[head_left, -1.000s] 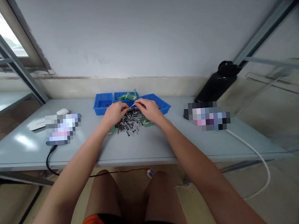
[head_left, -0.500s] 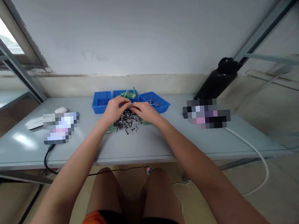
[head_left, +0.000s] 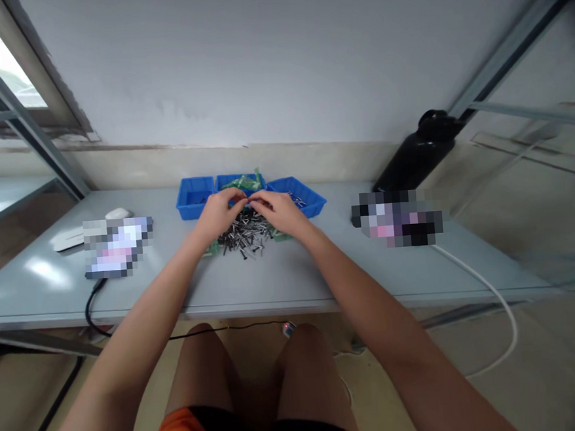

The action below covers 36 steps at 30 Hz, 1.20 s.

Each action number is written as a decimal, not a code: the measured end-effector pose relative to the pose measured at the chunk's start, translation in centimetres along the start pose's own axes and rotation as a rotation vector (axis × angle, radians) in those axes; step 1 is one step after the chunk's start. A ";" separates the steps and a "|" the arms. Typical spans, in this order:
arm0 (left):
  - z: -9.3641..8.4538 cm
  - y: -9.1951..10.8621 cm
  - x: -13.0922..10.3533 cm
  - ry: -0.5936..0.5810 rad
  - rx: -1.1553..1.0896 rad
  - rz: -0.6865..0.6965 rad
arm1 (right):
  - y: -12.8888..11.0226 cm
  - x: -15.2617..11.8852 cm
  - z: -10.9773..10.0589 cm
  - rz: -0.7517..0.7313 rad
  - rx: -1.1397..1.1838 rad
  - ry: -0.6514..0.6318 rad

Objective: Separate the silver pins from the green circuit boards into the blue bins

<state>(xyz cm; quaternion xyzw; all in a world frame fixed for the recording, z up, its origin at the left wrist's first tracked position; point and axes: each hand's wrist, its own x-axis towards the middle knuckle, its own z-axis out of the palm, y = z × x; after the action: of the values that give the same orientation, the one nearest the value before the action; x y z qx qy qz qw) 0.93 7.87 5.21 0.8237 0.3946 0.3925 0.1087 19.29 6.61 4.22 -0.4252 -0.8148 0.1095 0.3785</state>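
Observation:
A heap of loose screws, dark and silvery, lies on the grey table. Over its back edge my left hand and my right hand meet at the fingertips. Both are pinched closed, and whatever is between the fingers is too small to make out. Behind them stand a blue tray at the left, a middle blue tray with green plastic on it, and an angled blue tray with some screws in it. Green plastic also shows beside the heap.
At the left lie a phone with a black cable, a white mouse-like object and a small white case. A black bottle and a blurred item with a white cable are at the right.
My fingertips have shifted slightly at their meeting point above the heap, and the right fingers have lifted a little. The trays and heap look the same.

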 end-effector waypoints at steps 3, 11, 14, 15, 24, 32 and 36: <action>-0.1 0.0 -0.2 -0.053 0.031 -0.035 | -0.1 0.0 -0.2 0.009 0.042 0.037; 0.1 -0.2 -0.2 -0.112 0.101 0.002 | 0.0 0.0 -0.1 -0.018 -0.004 -0.006; 0.0 -0.2 -0.1 -0.103 0.113 0.006 | 0.2 0.0 -0.1 0.005 -0.013 -0.032; 0.0 -0.2 -0.1 -0.104 0.115 0.005 | 0.3 0.0 -0.1 0.008 -0.019 -0.039; 0.0 -0.6 -0.1 -0.052 0.146 0.012 | 0.8 0.2 -0.4 0.022 -0.048 0.010; 0.0 -0.8 -0.1 -0.026 0.130 0.002 | 0.9 0.1 -0.5 0.055 -0.069 0.021; -0.1 -0.6 -0.1 0.018 0.132 0.007 | 1.0 0.0 -0.5 0.073 -0.078 0.014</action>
<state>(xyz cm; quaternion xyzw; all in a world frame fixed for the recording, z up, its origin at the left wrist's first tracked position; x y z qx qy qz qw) 0.45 8.16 4.92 0.8269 0.4178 0.3731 0.0491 20.21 7.16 4.10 -0.4698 -0.7999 0.0883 0.3629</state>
